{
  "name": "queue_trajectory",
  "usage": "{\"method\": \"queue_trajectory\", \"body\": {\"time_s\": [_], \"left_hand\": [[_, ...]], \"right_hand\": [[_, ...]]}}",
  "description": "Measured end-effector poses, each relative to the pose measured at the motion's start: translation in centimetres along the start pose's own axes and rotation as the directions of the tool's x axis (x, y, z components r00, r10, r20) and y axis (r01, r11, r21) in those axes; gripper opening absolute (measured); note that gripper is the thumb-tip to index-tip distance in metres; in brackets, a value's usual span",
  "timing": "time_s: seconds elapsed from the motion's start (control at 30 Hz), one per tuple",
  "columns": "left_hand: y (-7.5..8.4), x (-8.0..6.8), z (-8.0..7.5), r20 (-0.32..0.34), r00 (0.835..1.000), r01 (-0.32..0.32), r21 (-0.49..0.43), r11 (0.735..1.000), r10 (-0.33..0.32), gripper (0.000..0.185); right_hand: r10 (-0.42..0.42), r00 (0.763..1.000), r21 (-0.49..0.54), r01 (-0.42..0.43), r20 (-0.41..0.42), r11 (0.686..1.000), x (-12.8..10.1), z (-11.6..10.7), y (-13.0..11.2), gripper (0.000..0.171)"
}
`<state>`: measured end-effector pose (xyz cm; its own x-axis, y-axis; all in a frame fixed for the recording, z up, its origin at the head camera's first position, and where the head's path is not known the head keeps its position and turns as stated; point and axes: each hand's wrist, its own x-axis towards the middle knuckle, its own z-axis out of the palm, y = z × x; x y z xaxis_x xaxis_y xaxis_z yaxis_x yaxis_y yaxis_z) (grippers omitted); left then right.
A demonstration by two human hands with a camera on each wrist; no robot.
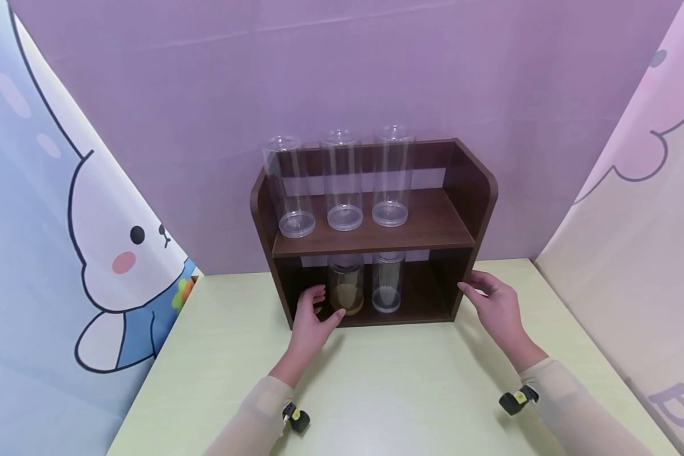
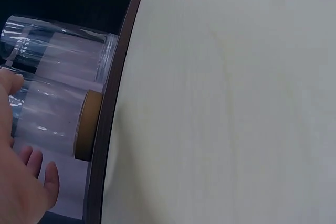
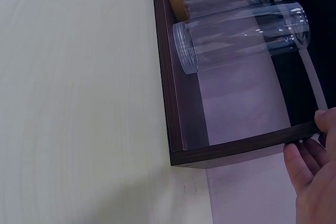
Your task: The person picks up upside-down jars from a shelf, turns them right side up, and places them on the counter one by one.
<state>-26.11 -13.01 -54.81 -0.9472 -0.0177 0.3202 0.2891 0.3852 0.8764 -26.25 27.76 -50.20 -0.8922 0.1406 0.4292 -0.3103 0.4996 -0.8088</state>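
Observation:
A dark brown two-tier shelf stands on the table. On its lower tier is a clear jar with a tan bottom end, seen in the left wrist view as a tan disc. My left hand reaches round this jar, fingers spread at its left and thumb in front; whether they touch it I cannot tell. A second clear jar with a clear end stands just right of it. My right hand pinches the front edge of the shelf's right side panel, thumb inside and fingers outside.
Three tall clear jars stand on the upper tier: left, middle and right. The pale table spreads in front of the shelf. A purple cloth hangs behind it, with printed cloths at both sides.

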Motion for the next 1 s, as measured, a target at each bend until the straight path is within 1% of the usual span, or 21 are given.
{"method": "queue_trajectory", "body": {"time_s": [0.17,0.43,0.53,0.73,1.0], "left_hand": [[0.1,0.6,0.8,-0.015,1.000,0.024,0.035,0.999,-0.024,0.081],[0.6,1.6,1.8,-0.035,0.999,0.033,0.032,0.999,-0.032,0.088],[0.7,2.0,2.1,-0.047,0.998,0.046,0.045,0.998,-0.044,0.090],[0.9,2.5,2.9,-0.079,0.995,0.073,0.058,0.996,-0.068,0.090],[0.5,2.8,3.9,-0.124,0.990,0.079,0.055,0.995,-0.071,0.088]], "right_hand": [[0.001,1.000,0.007,-0.001,0.003,1.000,0.0,0.0,-0.1,0.027],[0.007,1.000,0.009,-0.007,-0.011,1.000,0.0,0.1,0.0,0.025],[0.009,1.000,0.010,-0.009,-0.015,1.000,0.0,0.2,0.0,0.024],[0.006,1.000,0.023,-0.006,-0.005,1.000,0.0,0.2,0.1,0.024],[0.015,1.000,0.009,-0.015,-0.002,1.000,-0.1,0.1,-0.2,0.026]]}}
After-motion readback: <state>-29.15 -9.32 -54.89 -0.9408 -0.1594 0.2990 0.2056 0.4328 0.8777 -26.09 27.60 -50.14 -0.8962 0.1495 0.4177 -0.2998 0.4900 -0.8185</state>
